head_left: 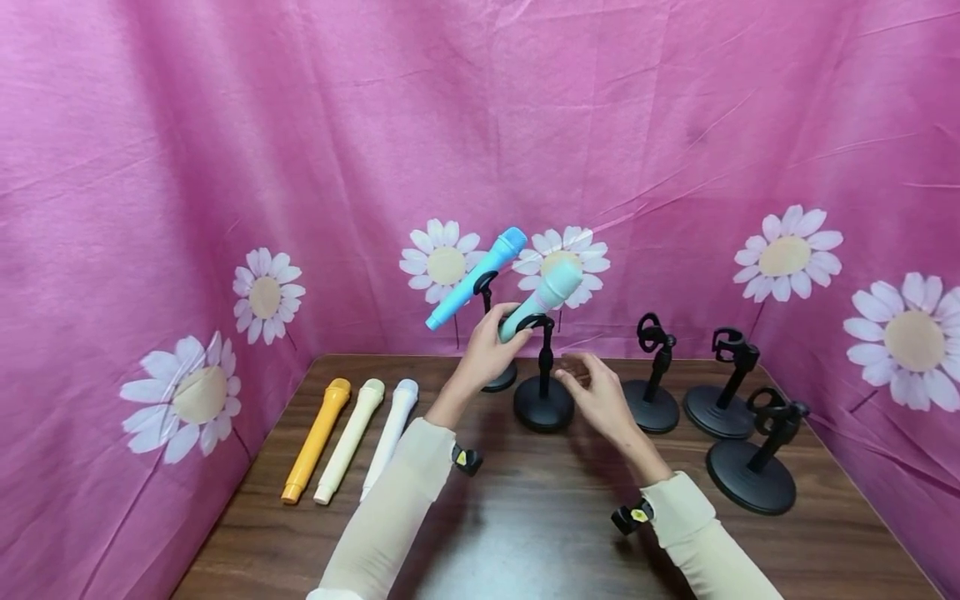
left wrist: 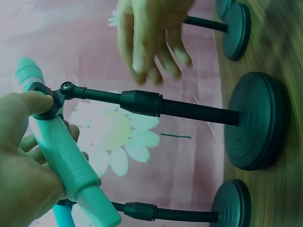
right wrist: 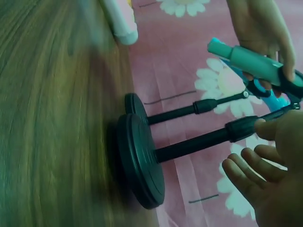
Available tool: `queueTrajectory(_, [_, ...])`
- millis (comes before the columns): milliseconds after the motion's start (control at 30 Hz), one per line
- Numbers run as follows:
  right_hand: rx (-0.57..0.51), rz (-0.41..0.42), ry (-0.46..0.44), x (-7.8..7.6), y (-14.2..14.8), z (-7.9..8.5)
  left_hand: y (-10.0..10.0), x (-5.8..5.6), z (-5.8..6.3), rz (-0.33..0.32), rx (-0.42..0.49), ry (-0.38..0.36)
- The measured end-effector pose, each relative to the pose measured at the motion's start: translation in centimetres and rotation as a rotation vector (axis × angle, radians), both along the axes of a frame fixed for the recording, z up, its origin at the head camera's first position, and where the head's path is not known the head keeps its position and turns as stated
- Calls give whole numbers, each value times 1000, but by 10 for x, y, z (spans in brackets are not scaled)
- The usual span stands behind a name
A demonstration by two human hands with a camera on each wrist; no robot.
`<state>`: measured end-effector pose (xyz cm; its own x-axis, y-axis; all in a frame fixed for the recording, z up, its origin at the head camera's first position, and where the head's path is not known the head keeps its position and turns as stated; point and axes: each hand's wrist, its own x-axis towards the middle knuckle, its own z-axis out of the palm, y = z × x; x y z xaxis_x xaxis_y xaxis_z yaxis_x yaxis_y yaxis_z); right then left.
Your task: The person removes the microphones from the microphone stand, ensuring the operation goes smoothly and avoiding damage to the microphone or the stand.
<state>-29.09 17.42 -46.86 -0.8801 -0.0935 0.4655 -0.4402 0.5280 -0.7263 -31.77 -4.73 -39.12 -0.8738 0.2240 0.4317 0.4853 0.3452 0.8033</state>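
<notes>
My left hand [head_left: 486, 350] grips a mint-green microphone [head_left: 553, 290], which sits tilted in the ring clip of a black desk stand [head_left: 545, 402]. In the left wrist view, the thumb presses by the clip [left wrist: 46, 100] while fingers wrap behind the microphone's body [left wrist: 66, 153]. My right hand [head_left: 597, 393] is beside the stand's pole, its fingers relaxed and apart with nothing in them. The right wrist view has its thumb right at the pole's thicker collar [right wrist: 240, 128]. Just behind, a blue microphone [head_left: 477, 275] leans in another stand's clip.
Three microphones, orange [head_left: 318, 437], cream [head_left: 351, 440] and white [head_left: 392, 429], lie side by side on the left of the wooden table [head_left: 517, 533]. Three stands with bare clips, one nearest the front [head_left: 752, 475], are at the right. A pink flowered cloth [head_left: 360, 150] surrounds the table.
</notes>
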Motion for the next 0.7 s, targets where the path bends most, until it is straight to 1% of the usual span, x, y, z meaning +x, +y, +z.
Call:
queueTrajectory(133, [-14,77,-44,2,-9,0,-6,16,3,-40,9,-13])
queueTrajectory(300, [-54,99,8,10,-14,-3,-11,33,2,-86,47,-46])
queueTrajectory(367, [-64,113,28,14,-15,-5,-13,40,1,-92,62,-67])
queueTrajectory(467, [-42,126,61,20,-13,-7,-14,48,-2,-95,68,-90])
queueTrajectory(533, [-15,122,86,25,-11,-8,-14,53,-4,-98,66,-93])
queueTrajectory(700, [49,94,134,33,-7,-12,-14,60,-10,-115,81,-100])
